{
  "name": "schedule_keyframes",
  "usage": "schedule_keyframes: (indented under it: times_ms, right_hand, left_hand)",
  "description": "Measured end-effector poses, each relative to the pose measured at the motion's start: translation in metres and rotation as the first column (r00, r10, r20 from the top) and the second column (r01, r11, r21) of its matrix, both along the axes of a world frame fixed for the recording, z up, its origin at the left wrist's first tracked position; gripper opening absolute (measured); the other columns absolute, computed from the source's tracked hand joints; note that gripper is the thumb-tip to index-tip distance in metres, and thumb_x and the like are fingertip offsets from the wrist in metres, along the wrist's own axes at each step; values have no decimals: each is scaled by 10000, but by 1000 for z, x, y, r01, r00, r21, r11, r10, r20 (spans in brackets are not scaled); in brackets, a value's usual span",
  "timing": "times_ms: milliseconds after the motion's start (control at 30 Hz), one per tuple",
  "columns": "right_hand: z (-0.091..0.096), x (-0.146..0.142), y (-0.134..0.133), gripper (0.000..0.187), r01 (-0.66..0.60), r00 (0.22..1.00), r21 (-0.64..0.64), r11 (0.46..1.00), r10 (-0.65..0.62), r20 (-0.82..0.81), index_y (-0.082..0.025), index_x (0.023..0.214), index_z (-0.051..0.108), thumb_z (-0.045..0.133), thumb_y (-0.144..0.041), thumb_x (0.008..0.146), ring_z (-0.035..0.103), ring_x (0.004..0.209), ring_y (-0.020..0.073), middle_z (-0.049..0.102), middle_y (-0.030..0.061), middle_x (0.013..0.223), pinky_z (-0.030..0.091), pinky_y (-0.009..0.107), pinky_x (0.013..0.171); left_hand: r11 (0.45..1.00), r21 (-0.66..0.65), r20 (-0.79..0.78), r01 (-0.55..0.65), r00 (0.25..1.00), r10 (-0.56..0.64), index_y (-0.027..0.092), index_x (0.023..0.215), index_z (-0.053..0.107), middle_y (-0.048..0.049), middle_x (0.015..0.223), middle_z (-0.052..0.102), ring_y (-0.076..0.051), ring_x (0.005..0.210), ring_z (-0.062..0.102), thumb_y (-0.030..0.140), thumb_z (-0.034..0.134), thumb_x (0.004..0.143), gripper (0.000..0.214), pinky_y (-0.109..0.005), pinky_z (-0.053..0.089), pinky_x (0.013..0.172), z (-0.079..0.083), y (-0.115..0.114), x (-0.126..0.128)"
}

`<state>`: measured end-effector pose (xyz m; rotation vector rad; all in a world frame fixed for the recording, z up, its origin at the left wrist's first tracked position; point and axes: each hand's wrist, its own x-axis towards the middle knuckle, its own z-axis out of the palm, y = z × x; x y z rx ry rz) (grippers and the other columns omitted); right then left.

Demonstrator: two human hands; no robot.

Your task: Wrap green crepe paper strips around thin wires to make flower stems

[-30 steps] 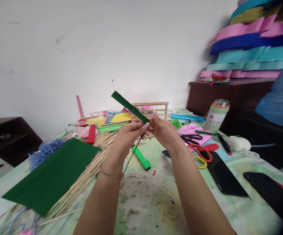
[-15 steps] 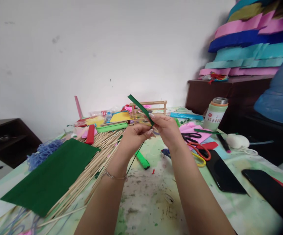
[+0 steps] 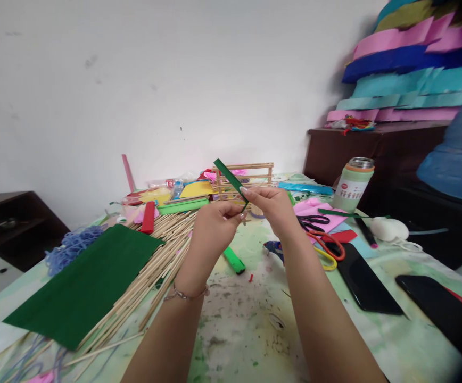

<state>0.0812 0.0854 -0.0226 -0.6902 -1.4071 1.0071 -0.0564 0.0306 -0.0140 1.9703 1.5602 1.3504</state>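
Observation:
A narrow dark-green paper strip is held up over the middle of the table, its free end slanting to the upper left. My right hand pinches it between thumb and fingers. Just below, my left hand is closed on the strip's lower part, where it bends. The fingers of both hands are close together, and the left hand hides the rest of the strip. Behind them stands a small frame of wooden sticks. On the left lie a large dark-green sheet and a pile of thin wooden sticks.
Scissors, a black phone, a second dark phone and an uncapped bottle are at the right. A bright green object lies below the hands. Blue yarn is at the far left.
The strip's upper end has shifted slightly right and down. A thin dark tail that hung below my left hand no longer shows. My left hand has turned a little.

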Motion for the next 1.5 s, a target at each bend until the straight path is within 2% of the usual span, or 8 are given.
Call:
schedule_keyframes:
  times_ms: [233, 433, 567, 833, 1000, 1167, 1300, 1500]
  right_hand:
    - [-6, 1, 8, 367, 113, 990, 72, 991, -118, 71, -174, 598, 645, 712, -513, 721, 449, 540, 104, 547, -29, 551, 353, 262, 549]
    - [-1, 11, 2, 280, -110, 991, 104, 988, 117, -62, -186, 655, 678, 714, -445, 755, 549, 613, 108, 643, -9, 661, 441, 261, 641]
    - [0, 12, -3, 249, -161, 979, 79, 984, 170, -114, -200, 653, 677, 719, -421, 757, 501, 538, 95, 619, -21, 634, 397, 250, 532]
    - [5, 4, -5, 228, 45, 998, 96, 994, -40, -58, -202, 605, 698, 731, -388, 732, 604, 720, 171, 684, 19, 705, 459, 321, 706]
    - [3, 1, -4, 189, 57, 998, 132, 990, -55, -19, -209, 638, 721, 725, -369, 739, 624, 755, 184, 700, 19, 720, 465, 327, 731]
    - [2, -2, -3, 171, 35, 998, 107, 994, -29, -51, -214, 673, 740, 730, -375, 731, 639, 780, 188, 726, 20, 754, 475, 326, 750]
    - [3, -2, -4, 193, -18, 998, 89, 996, 24, -61, -207, 708, 745, 749, -400, 709, 629, 725, 170, 717, 10, 712, 474, 320, 741]
    - [4, 5, -9, 265, -203, 979, 48, 978, 204, -10, -212, 610, 688, 710, -439, 746, 480, 445, 100, 604, -18, 537, 356, 255, 444]
  left_hand:
    - [988, 139, -183, -71, 978, 97, 174, 782, 724, -61, 800, 732, -211, 775, 638, 189, 603, 796, 122, -325, 424, 706, 1, -3, 7]
    - [850, -179, 422, 496, 819, -389, 135, 835, 713, -60, 804, 725, -122, 617, 610, 320, 646, 787, 202, -264, 476, 642, 5, 1, -2]
    - [757, -203, 499, 622, 731, -466, 131, 704, 713, -53, 724, 709, -95, 544, 566, 310, 689, 750, 186, -249, 473, 606, 2, 5, -1]
    - [984, -90, 55, 155, 987, -151, 187, 768, 762, -35, 717, 732, -176, 665, 642, 299, 633, 787, 171, -273, 448, 631, 1, -3, 6]
    - [991, 81, -325, -107, 937, 128, 213, 678, 743, -16, 562, 646, -162, 556, 548, 322, 557, 843, 271, -272, 289, 532, 3, -12, 8]
    - [984, 68, -271, -166, 946, 178, 198, 654, 668, -22, 628, 667, -169, 592, 565, 323, 604, 819, 216, -278, 292, 546, 5, -12, 10]
    - [987, -134, 27, 89, 996, -86, 172, 694, 629, -36, 727, 695, -168, 672, 606, 313, 729, 708, 174, -274, 407, 606, 5, -2, 3]
    - [776, -221, 425, 591, 774, -469, 149, 820, 704, -81, 816, 734, -135, 707, 645, 394, 601, 835, 266, -274, 466, 707, 0, 9, -12]
